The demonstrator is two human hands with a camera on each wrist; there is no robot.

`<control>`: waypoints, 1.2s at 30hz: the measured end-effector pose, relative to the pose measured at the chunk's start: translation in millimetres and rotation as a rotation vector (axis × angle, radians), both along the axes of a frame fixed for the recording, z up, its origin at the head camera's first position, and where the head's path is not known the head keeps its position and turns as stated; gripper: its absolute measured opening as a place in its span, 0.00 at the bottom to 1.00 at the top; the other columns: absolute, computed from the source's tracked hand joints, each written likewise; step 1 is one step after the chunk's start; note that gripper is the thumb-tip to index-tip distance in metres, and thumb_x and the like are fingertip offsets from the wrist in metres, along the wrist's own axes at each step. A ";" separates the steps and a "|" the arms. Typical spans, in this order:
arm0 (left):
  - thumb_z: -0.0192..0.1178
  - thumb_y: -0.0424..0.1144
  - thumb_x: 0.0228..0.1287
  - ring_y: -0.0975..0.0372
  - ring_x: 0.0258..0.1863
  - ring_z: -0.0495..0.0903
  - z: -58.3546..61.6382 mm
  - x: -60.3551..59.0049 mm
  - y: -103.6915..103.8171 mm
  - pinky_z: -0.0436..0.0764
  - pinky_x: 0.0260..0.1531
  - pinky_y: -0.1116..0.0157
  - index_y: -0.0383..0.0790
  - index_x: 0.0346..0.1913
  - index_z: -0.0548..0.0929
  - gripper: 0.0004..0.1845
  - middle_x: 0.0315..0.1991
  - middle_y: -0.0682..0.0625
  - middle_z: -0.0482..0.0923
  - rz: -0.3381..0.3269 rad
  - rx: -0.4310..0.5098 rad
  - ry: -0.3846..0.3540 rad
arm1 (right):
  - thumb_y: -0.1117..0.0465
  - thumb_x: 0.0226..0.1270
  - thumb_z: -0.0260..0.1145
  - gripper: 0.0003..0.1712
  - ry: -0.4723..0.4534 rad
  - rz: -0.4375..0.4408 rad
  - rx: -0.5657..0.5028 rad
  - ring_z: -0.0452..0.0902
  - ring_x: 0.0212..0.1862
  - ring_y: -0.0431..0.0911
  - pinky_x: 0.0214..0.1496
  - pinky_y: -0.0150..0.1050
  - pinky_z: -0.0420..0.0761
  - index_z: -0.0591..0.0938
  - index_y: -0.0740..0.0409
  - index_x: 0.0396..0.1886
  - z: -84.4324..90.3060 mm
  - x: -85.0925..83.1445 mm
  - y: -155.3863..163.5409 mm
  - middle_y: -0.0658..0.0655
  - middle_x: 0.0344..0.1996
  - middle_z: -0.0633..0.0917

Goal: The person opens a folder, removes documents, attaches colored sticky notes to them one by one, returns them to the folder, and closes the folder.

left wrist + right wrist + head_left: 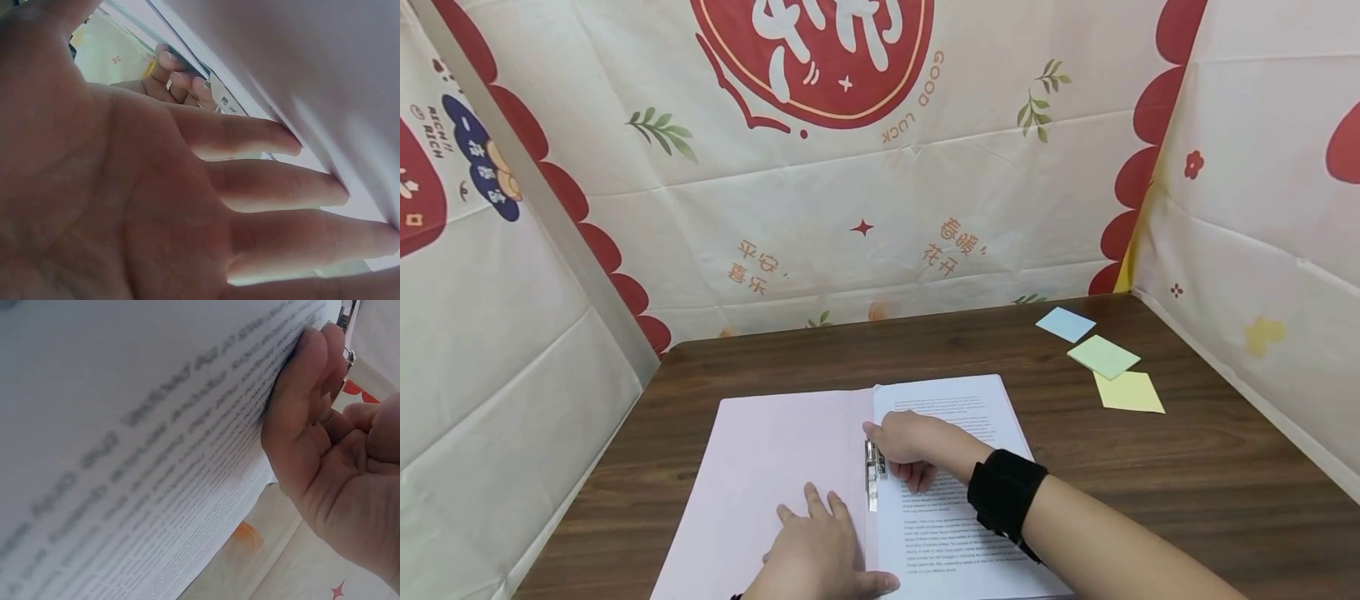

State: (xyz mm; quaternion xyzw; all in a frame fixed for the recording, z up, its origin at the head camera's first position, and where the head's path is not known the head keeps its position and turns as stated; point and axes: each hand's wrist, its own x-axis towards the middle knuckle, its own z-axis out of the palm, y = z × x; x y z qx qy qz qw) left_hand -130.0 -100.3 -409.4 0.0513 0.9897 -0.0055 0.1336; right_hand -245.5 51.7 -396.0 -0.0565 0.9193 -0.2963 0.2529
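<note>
Since the right hand [904, 450] is curled onto the metal clip [872, 475] at the fold of the pink folder [775, 483] while the left hand [820, 550] presses flat beside it, the clip could snap onto fingertips or shift the printed sheet [955, 417] under that grip.

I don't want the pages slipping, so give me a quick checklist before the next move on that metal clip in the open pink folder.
1. Left hand flat on the open pink paper folder, fingers straight: ok.
2. Right hand at the metal clip on the spine: ok.
3. White printed sheets lying square on the right half: ok.
4. Clip open or locked: cannot tell.
5. Blue, green and yellow sticky notes apart from the folder: ok.
</note>
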 end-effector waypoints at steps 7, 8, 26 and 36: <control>0.71 0.84 0.38 0.17 0.64 0.72 -0.1 -0.2 -0.3 0.81 0.27 0.27 0.24 0.74 0.72 0.73 0.75 0.21 0.66 -0.002 0.006 0.004 | 0.39 0.86 0.50 0.38 0.108 0.126 -0.058 0.74 0.17 0.43 0.22 0.34 0.77 0.81 0.58 0.20 3.5 17.3 14.8 0.53 0.14 0.77; 0.71 0.84 0.38 0.17 0.64 0.72 -0.2 -0.4 -0.7 0.81 0.26 0.27 0.24 0.73 0.72 0.73 0.75 0.21 0.66 -0.009 0.003 0.007 | 0.40 0.85 0.53 0.35 0.157 0.155 -0.057 0.74 0.19 0.44 0.24 0.36 0.78 0.82 0.59 0.21 4.9 22.7 17.5 0.53 0.15 0.78; 0.69 0.86 0.35 0.17 0.64 0.72 -0.5 -2.1 -0.3 0.80 0.28 0.25 0.25 0.73 0.73 0.74 0.74 0.20 0.67 0.013 -0.001 0.015 | 0.33 0.50 0.82 0.53 0.230 0.242 0.303 0.54 0.80 0.82 0.49 0.95 0.62 0.76 0.37 0.77 6.8 92.7 47.9 0.74 0.82 0.62; 0.80 0.74 0.36 0.32 0.53 0.81 21.9 -12.4 -51.7 0.83 0.38 0.31 0.37 0.63 0.81 0.55 0.59 0.31 0.79 0.046 0.078 0.136 | 0.33 0.53 0.80 0.53 0.211 0.263 0.321 0.53 0.80 0.82 0.49 0.95 0.62 0.73 0.36 0.79 2.2 91.4 50.4 0.73 0.83 0.60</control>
